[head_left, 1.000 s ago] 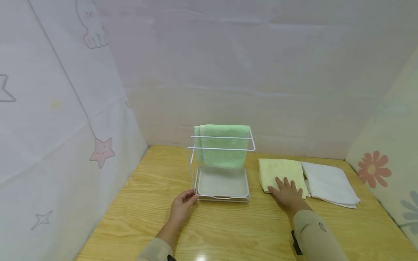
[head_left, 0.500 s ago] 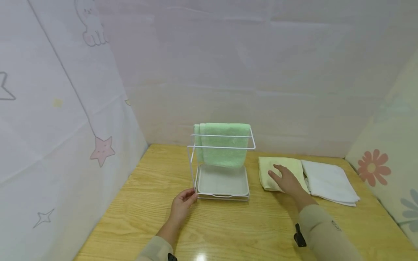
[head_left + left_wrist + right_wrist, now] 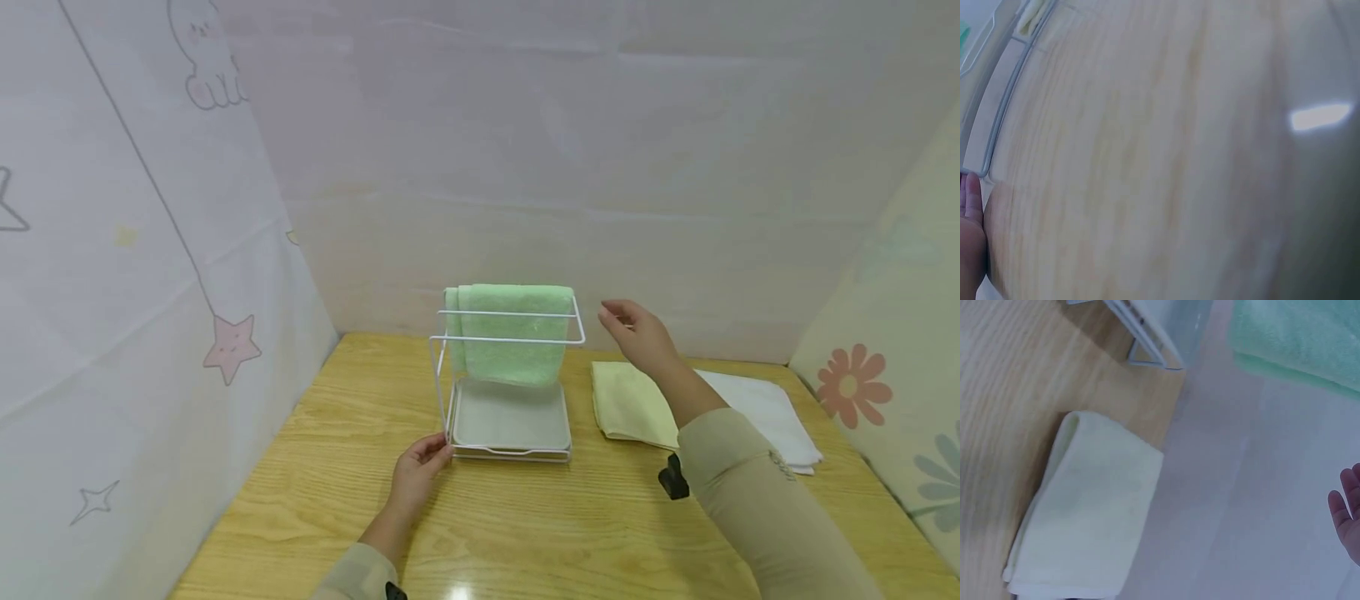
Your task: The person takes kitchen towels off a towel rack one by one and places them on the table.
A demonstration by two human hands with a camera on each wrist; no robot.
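Note:
A white wire rack (image 3: 508,340) stands mid-table with a pale tray (image 3: 512,414) in its base. Over its rear top bar hangs a folded green towel (image 3: 517,367). My left hand (image 3: 416,473) grips the rack's front left lower corner; the left wrist view shows its fingertips at the wire frame (image 3: 1002,119). In the air to the right of the rack's top is my right hand (image 3: 639,335), fingers loosely bent, holding nothing. Below it a folded yellow towel (image 3: 630,404) lies on the table, partly covered by the forearm in the head view.
A folded white towel (image 3: 768,408) lies right of the yellow one, partly behind the right sleeve (image 3: 757,483). The wooden table (image 3: 315,467) ends at a fabric backdrop (image 3: 615,167) behind, with printed fabric walls on both sides.
My right hand has lifted off the yellow towel and risen up and leftward to beside the rack's top. The left hand stays at the rack's corner; the towels have not moved.

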